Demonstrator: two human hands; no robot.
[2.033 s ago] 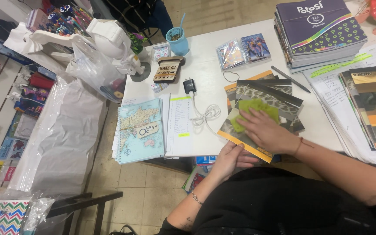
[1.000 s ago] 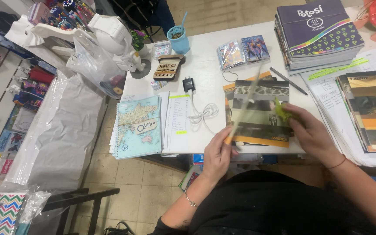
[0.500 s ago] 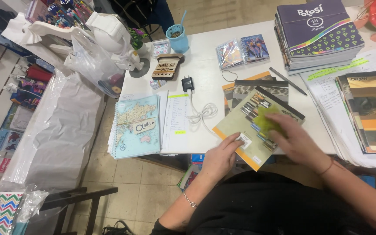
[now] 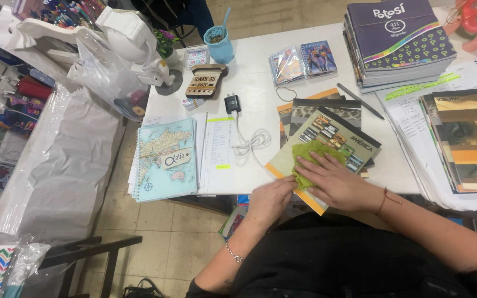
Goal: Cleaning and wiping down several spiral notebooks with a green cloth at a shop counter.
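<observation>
In the head view we see the right hand [image 4: 335, 182] lying flat, palm down with fingers spread, pressing a green cloth [image 4: 309, 160] onto the cover of a notebook [image 4: 327, 146] just right of the frame's centre. Its grip is released, laid flat on the cloth rather than clenched around it. The left hand [image 4: 269, 200] sits at the desk [image 4: 260, 83] edge, lower centre, fingers curled against the notebook's near corner; we cannot tell whether it grasps that corner. We count one cloth and one notebook under the hands, with two more covers showing beneath it. At left of centre lies one map-covered spiral notebook [image 4: 165, 160], one white charger cable [image 4: 249, 140] beside it, and one blue cup [image 4: 219, 47] at upper centre.
</observation>
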